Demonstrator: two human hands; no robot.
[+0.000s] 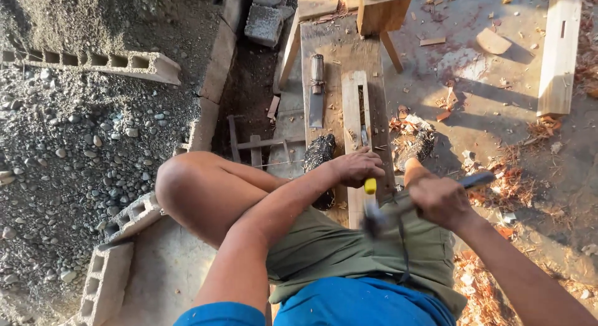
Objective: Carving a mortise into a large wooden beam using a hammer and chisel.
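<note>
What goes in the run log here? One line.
left hand: grips yellow-handled chisel | right hand: swings blurred hammer | slotted wooden plank

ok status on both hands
Left hand grips yellow-handled chisel on slotted wooden plank. Right hand holds blurred hammer. Nothing obstructing.

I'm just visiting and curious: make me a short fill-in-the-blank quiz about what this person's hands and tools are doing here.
1. The left hand grips a chisel whose handle end is ____ in colour.
2. The right hand swings a ____ toward the chisel.
3. The chisel stands on a wooden beam with a long ____ cut in it.
4. Grey hollow ____ blocks lie on the gravel.

Missing words: yellow; hammer; slot; concrete
</note>
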